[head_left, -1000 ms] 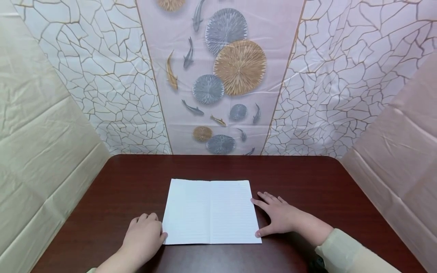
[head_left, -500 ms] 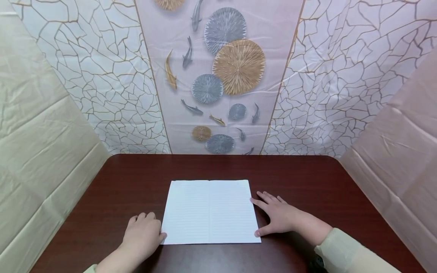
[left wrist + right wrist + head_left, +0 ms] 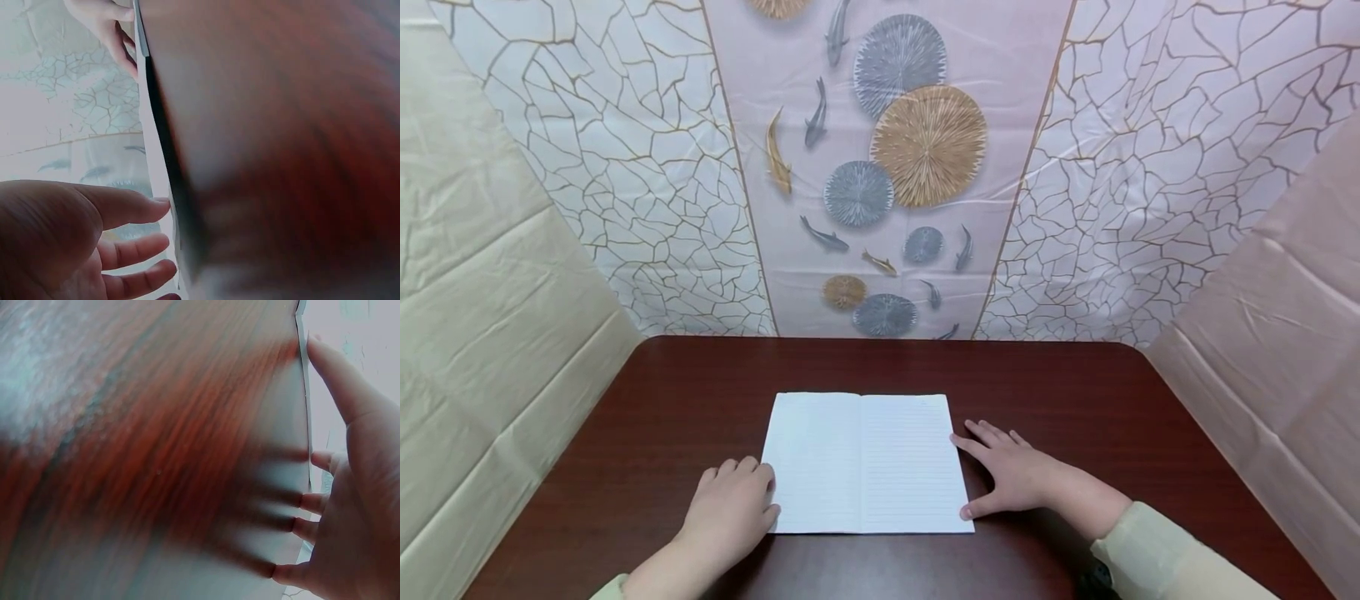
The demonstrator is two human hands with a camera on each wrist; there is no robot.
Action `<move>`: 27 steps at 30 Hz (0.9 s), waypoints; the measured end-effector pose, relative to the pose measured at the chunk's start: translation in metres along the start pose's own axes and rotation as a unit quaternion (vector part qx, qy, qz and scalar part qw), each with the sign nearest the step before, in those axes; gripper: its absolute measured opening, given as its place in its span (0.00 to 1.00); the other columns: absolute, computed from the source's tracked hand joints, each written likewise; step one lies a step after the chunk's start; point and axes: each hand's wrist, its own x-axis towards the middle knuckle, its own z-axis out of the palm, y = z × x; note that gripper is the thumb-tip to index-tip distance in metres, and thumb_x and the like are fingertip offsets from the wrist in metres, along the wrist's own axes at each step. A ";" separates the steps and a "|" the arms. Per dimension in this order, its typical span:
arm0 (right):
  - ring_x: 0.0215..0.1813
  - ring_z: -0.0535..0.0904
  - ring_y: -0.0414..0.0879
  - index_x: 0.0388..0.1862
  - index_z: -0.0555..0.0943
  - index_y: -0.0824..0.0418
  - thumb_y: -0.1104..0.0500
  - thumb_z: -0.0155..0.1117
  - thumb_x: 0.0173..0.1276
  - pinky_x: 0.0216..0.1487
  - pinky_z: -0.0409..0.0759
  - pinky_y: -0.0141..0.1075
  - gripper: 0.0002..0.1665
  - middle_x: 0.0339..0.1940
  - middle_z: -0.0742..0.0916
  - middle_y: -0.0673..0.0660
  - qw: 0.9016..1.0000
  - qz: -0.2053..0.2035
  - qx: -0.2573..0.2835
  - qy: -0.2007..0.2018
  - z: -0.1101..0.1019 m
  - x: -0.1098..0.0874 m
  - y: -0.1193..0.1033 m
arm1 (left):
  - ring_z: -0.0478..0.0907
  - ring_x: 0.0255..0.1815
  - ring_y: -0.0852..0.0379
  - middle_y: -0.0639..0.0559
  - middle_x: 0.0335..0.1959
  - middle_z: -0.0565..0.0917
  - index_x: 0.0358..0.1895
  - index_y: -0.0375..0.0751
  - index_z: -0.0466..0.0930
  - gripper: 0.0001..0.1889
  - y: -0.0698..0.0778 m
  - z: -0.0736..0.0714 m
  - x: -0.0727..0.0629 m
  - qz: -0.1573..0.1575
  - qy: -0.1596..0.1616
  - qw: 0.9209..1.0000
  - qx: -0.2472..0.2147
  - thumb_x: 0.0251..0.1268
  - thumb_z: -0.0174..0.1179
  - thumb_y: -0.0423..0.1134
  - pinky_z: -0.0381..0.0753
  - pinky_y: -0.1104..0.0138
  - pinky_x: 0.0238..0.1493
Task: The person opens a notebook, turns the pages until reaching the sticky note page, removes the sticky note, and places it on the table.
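Observation:
A notebook (image 3: 902, 467) lies spread flat on the dark brown table, its two lined white pages facing up. My left hand (image 3: 730, 504) is at the lower left of the left page, the thumb overlapping the page edge. In the left wrist view the left hand's thumb (image 3: 134, 207) and fingers are apart, their tips right at the notebook's edge. At the right edge rests my right hand (image 3: 1018, 475), fingers spread; its thumb touches the lower corner and its index finger the side. The right wrist view shows the right hand's fingers (image 3: 306, 530) spread, tips down at the table.
The dark brown tabletop (image 3: 700, 375) has rounded far corners. A patterned cloth (image 3: 880, 167) with fish and round motifs hangs behind it, and plain beige cloth walls (image 3: 490, 333) slope up on both sides.
My left hand has shifted right and slightly forward, so its thumb reaches farther over the left page. The right hand stays where it was.

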 end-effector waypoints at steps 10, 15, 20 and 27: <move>0.80 0.47 0.61 0.80 0.57 0.47 0.19 0.65 0.48 0.71 0.49 0.67 0.66 0.81 0.56 0.61 1.000 -0.002 0.013 -0.005 -0.002 -0.001 -0.001 | 0.72 0.38 0.48 0.50 0.37 0.78 0.37 0.45 0.81 0.12 0.026 -0.001 0.019 0.033 0.037 0.999 0.010 0.58 0.66 0.49 0.70 0.54 0.39; 0.80 0.47 0.60 0.80 0.57 0.47 0.19 0.64 0.48 0.71 0.49 0.66 0.66 0.81 0.56 0.60 1.000 0.001 0.012 -0.009 0.000 0.000 -0.001 | 0.75 0.48 0.44 0.47 0.46 0.80 0.43 0.43 0.83 0.16 0.042 0.000 0.026 0.068 0.037 0.997 -0.004 0.58 0.67 0.49 0.72 0.49 0.47; 0.80 0.48 0.59 0.80 0.58 0.47 0.19 0.65 0.47 0.71 0.50 0.66 0.66 0.81 0.57 0.60 1.000 0.007 0.012 -0.011 0.001 0.001 0.000 | 0.72 0.63 0.40 0.40 0.61 0.76 0.53 0.40 0.80 0.23 0.056 0.005 0.030 0.118 0.016 0.992 -0.042 0.59 0.67 0.51 0.72 0.46 0.59; 0.80 0.48 0.60 0.80 0.58 0.47 0.19 0.65 0.47 0.71 0.51 0.66 0.66 0.81 0.57 0.60 1.000 0.005 0.009 -0.008 -0.001 0.000 0.000 | 0.57 0.76 0.37 0.42 0.76 0.61 0.72 0.48 0.70 0.37 0.070 0.011 0.036 0.132 -0.090 0.986 -0.042 0.63 0.61 0.63 0.62 0.39 0.67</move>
